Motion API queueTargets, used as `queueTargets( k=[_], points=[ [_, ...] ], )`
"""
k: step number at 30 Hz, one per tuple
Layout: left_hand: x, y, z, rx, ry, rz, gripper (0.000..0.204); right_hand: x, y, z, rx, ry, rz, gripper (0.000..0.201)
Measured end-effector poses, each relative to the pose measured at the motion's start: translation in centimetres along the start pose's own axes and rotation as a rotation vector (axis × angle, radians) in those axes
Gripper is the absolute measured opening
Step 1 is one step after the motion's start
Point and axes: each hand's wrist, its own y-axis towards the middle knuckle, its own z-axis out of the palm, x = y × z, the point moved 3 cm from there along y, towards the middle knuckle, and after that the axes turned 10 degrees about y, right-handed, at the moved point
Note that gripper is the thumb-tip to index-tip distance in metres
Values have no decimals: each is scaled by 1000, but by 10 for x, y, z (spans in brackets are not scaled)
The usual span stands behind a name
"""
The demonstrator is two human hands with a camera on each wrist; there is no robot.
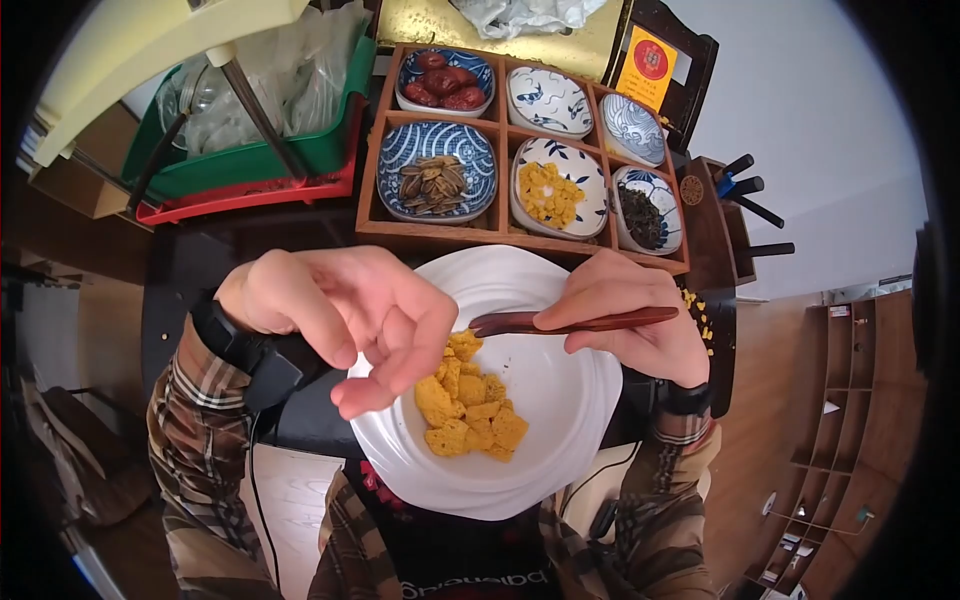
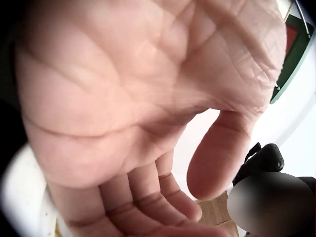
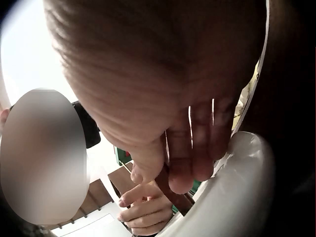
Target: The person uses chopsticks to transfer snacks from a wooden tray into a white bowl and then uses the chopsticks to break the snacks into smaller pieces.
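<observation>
A white bowl [image 1: 560, 400] holds yellow-orange crumbly pieces [image 1: 475, 405]. Over the bowl's right rim, my right hand [image 1: 640, 310] pinches a dark wooden utensil [image 1: 600, 322] between thumb and fingers; its tip points left, above the pieces. In the right wrist view the same hand [image 3: 163, 89] holds the brown utensil [image 3: 175, 197] close to the white rim [image 3: 222, 197]. My left hand [image 1: 350, 310] is raised over the bowl's left side, palm turned up, fingers loosely bent, holding nothing. The left wrist view shows its bare palm [image 2: 148, 84].
Behind the bowl stands a wooden compartment box [image 1: 440, 236] with small dishes of red dates [image 1: 440, 85], seeds [image 1: 435, 185], yellow bits [image 1: 550, 195] and dark leaves [image 1: 642, 215]. A green basket [image 1: 230, 165] of plastic bags is at back left, a wooden holder [image 1: 725, 225] at right.
</observation>
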Motion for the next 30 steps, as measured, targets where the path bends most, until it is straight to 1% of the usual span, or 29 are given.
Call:
queueTargets(
  k=[1, 3, 4, 5, 6, 7, 8, 9, 11, 12, 13, 14, 15, 17, 18, 19, 20, 22, 24, 26, 28, 29, 30],
  points=[
    [0, 1, -1, 1, 4, -1, 30, 0, 0, -1, -9, 7, -21, 25],
    [-2, 0, -1, -47, -18, 114, 29, 1, -1, -6, -19, 14, -41, 24],
    [-5, 1, -1, -223, 0, 261, 25, 4, -2, -12, -4, -8, -42, 20],
    [-10, -3, -4, -406, 69, 307, 23, 6, -4, -16, 12, -28, -39, 16],
    [-10, -3, -9, -509, 92, 385, 23, 4, -9, -18, 11, -25, -36, 16],
    [-11, -4, -15, -614, 119, 464, 23, 1, -14, -20, -6, 35, 17, 13],
    [-14, -6, -18, -621, 180, 473, 26, -2, -16, -21, -26, 93, 66, 9],
    [-13, -5, -18, -618, 183, 470, 26, -4, -16, -20, -31, 93, 64, 9],
    [-11, -2, -18, -682, 300, 504, 28, -5, -13, -20, -38, 34, 68, 5],
    [-9, -2, -20, -627, 312, 474, 29, -3, -12, -19, -44, 32, 69, 5],
    [-8, 0, -21, -622, 311, 471, 29, -2, -12, -18, -43, 57, 163, 6],
    [-7, 3, -20, -581, 360, 439, 29, -2, -11, -18, -40, 82, 253, 8],
    [-5, 5, -19, -542, 410, 407, 29, 1, -11, -18, -41, 82, 251, 8],
    [-3, 5, -17, -521, 405, 375, 28, 3, -12, -18, -35, 108, 297, 11],
    [-7, 4, -14, -559, 398, 313, 28, 2, -12, -18, -37, 107, 295, 11],
    [-10, 3, -12, -596, 390, 248, 27, 2, -11, -17, -31, 103, 236, 15],
    [-12, 3, -10, -592, 389, 245, 27, 3, -11, -16, -25, 100, 179, 19],
    [-13, 0, -9, -567, 376, 167, 28, 0, -12, -16, -37, 132, 192, 18],
    [-11, -1, -9, -562, 383, 148, 29, 0, -12, -15, -46, 164, 204, 18],
    [-10, -3, -9, -560, 388, 129, 30, 0, -10, -13, -39, 168, 177, 19],
    [-10, -4, -7, -504, 314, 67, 31, 1, -8, -10, -49, 159, 147, 19],
    [-12, -5, -6, -501, 316, 67, 31, 2, -7, -10, -56, 148, 117, 20],
    [-12, -5, -4, -454, 313, 25, 32, 3, -8, -11, -57, 145, 118, 20]
  ],
)
